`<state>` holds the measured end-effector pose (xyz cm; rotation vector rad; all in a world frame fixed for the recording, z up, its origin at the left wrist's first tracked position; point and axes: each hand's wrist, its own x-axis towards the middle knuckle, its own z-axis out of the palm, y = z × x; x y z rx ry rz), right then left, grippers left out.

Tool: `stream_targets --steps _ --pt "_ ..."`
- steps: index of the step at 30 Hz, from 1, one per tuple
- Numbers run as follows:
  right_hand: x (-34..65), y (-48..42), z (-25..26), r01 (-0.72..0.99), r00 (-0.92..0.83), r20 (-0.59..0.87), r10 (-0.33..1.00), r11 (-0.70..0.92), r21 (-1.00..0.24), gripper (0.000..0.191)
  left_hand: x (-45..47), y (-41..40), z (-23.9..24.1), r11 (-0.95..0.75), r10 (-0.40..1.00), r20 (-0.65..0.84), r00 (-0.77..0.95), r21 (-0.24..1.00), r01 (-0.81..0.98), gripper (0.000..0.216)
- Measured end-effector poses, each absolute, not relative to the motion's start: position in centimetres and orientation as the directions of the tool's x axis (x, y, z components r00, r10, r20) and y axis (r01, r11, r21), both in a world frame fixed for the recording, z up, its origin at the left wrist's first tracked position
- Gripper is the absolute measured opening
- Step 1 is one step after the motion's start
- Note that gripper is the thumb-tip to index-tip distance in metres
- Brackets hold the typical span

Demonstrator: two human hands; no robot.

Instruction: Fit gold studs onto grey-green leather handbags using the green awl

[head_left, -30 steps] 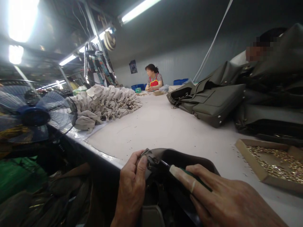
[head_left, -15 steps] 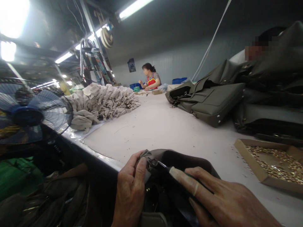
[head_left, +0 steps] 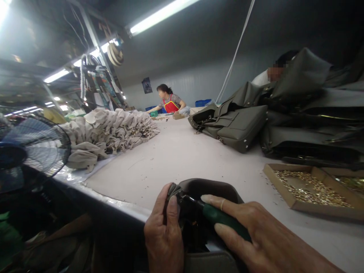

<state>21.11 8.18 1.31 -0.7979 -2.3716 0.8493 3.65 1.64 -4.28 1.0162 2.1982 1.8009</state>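
Note:
At the near edge of the white table [head_left: 182, 151] lies a dark grey bag [head_left: 210, 187]. My left hand [head_left: 165, 231] pinches the bag's corner with thumb and fingers closed on it. My right hand [head_left: 261, 242] grips a green-handled tool [head_left: 220, 220], the index finger stretched along its shaft. The tool's dark tip meets the bag's corner right by my left thumb.
A cardboard tray of small gold fittings [head_left: 307, 187] sits at the right. Behind it are stacked olive-grey bags [head_left: 241, 125] and a person. A heap of beige cloth pieces [head_left: 110, 131] lies far left, a fan [head_left: 31, 151] off the table's left edge. Another person works at the far end.
The view has swung rightward, so the fan and cloth heap slid left. My right hand has turned, showing more of the green handle. My left hand keeps its pinch on the bag's corner.

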Motion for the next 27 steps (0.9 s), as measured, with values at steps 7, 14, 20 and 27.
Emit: stream_targets --steps 7,14,20,27 --pt "20.8 7.2 2.0 0.392 -0.64 -0.203 0.741 0.087 -0.916 0.046 3.6 2.4 -4.9 0.012 0.606 0.29 -0.74 0.928 0.373 0.044" --pt "19.7 8.6 3.8 0.455 -0.883 0.199 0.425 0.878 0.145 0.067 3.8 3.5 -4.7 -0.03 0.663 0.214 -0.718 0.965 0.26 0.041" --pt "19.7 9.4 4.2 0.485 -0.821 0.149 0.551 0.811 -0.326 0.049 4.8 3.6 -4.0 -0.071 0.645 0.187 -0.741 0.98 0.186 0.041" --pt "18.1 9.2 0.9 0.137 -0.731 -0.27 0.626 -0.253 -0.958 0.05 4.2 3.9 -4.6 -0.083 0.578 0.249 -0.777 0.965 0.248 0.042"
